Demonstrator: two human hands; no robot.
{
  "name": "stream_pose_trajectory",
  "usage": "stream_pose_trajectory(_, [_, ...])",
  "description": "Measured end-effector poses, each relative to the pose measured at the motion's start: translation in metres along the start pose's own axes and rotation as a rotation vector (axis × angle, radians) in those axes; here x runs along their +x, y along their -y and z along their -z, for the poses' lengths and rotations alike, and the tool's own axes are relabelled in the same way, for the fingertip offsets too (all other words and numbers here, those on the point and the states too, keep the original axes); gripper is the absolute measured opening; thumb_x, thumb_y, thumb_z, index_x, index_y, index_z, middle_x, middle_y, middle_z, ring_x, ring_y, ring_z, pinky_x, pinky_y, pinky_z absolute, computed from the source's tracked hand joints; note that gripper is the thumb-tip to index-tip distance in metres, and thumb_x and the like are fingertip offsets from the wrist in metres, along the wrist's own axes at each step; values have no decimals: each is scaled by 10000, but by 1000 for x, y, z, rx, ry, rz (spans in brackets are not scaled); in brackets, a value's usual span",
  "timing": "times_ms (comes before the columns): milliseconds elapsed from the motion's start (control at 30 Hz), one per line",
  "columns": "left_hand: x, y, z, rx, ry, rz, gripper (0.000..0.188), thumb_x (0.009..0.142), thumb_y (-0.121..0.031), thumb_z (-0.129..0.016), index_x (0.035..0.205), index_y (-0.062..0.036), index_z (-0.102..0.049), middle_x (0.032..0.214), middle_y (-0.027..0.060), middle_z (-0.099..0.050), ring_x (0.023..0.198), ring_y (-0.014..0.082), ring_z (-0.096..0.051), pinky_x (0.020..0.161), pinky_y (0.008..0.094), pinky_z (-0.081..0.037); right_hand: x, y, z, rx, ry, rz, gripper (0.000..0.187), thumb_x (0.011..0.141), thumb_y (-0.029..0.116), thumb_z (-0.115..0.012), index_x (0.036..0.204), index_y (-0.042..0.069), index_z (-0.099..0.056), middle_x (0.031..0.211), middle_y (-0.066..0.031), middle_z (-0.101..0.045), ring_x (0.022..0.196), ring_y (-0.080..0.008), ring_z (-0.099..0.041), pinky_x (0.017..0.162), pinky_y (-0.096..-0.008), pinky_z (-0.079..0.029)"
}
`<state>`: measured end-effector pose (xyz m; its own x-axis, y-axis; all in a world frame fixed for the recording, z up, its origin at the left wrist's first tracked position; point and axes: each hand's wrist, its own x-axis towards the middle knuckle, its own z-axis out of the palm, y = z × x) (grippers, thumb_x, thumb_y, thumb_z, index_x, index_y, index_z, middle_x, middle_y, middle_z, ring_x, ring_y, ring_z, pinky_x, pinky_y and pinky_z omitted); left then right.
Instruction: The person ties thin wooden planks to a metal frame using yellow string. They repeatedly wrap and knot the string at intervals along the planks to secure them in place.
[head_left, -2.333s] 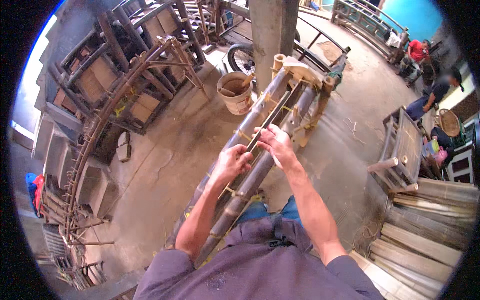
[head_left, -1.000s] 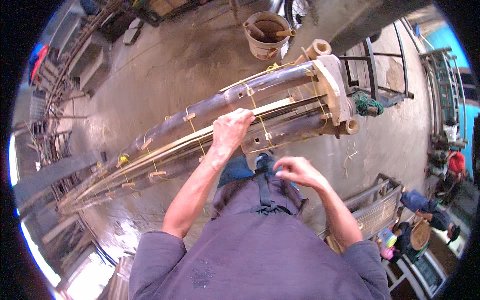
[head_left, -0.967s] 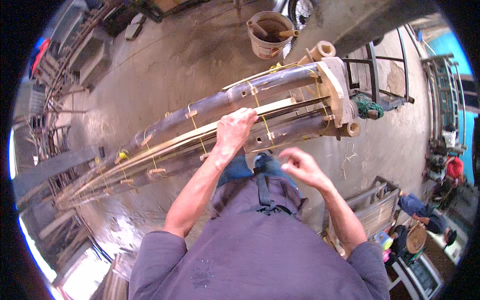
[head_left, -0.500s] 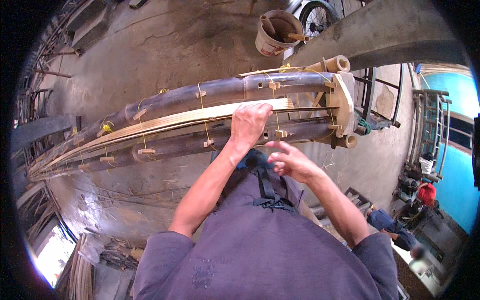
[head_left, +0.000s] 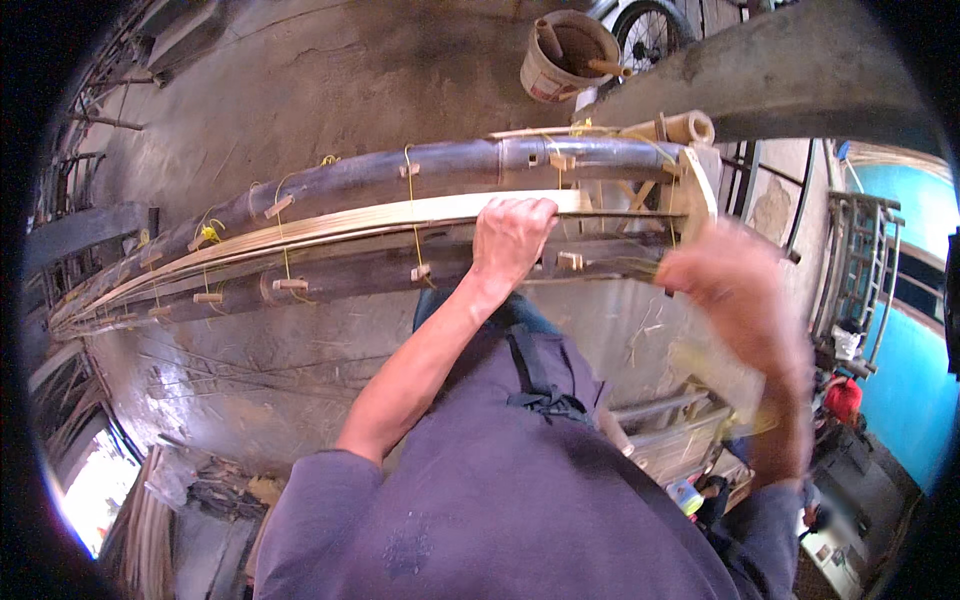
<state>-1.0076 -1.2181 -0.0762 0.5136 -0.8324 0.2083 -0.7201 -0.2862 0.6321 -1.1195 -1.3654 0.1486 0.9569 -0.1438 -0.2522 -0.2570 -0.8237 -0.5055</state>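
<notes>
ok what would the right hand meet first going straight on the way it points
The right hand would probably meet the near dark bamboo pole first, though blur and unclear depth hide whether they touch now.

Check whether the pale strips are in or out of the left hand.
In: the left hand is closed over the strips near their right end.

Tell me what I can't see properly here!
Head view:
Bare right hand: motion blur hides whether it touches anything.
Bare left hand, curled over pale, flat bamboo strips: its back hides the fingertips.
The strips' far left ends: too small to separate.
Round, off-white bucket: its wall hides the bottom inside.
</notes>
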Motion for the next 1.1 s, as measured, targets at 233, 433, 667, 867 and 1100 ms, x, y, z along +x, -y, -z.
stream_pose_trajectory(233, [11, 0, -5, 9, -16, -79, 147, 844, -246, -617, 836, -100, -635, 733, 69, -649, 696, 243, -623, 667, 383, -453, 218, -68, -33, -37, -144, -102, 526, 952, 482, -401, 1111, 28, -614, 1004, -212, -649, 783, -351, -657, 734, -454, -511])
stream_pose_trajectory(433, [14, -4, -8, 41, -28, -130, 149, 842, -237, -614, 809, -92, -623, 701, 78, -626, 678, 249, -618, 658, 375, -460, 185, -143, -123, 422, -492, 30, 261, 822, 268, -535, 679, 50, -554, 689, -118, -599, 632, -281, -595, 591, -415, -468])
stream_pose_trajectory(667, [24, -19, 12, -443, 176, 215, 260, 900, -304, -596, 910, -57, -677, 819, 49, -687, 775, 169, -656, 693, 317, -490, 10, -52, -258, 225, 9, 181, 253, 865, 248, -555, 714, 46, -574, 677, -156, -610, 646, -340, -630, 594, -443, -514])
stream_pose_trajectory(867, [168, 2, 2, -657, 283, 405, 385, 988, -369, -430, 692, -124, -458, 617, -56, -359, 541, 65, -324, 462, 238, -307, -1, -44, -249, 84, -20, 55, 222, 819, 250, -560, 680, 78, -567, 583, -115, -595, 559, -317, -630, 526, -413, -518])
stream_pose_trajectory(1100, [196, 125, 18, -190, 1048, 595, 415, 957, -356, -476, 651, -90, -561, 547, 20, -520, 448, 111, -475, 449, 278, -420, -128, -85, -274, 661, -522, -711, 387, 764, 98, -658, 1134, 32, -565, 1149, -160, -562, 1100, -290, -547, 939, -370, -447])
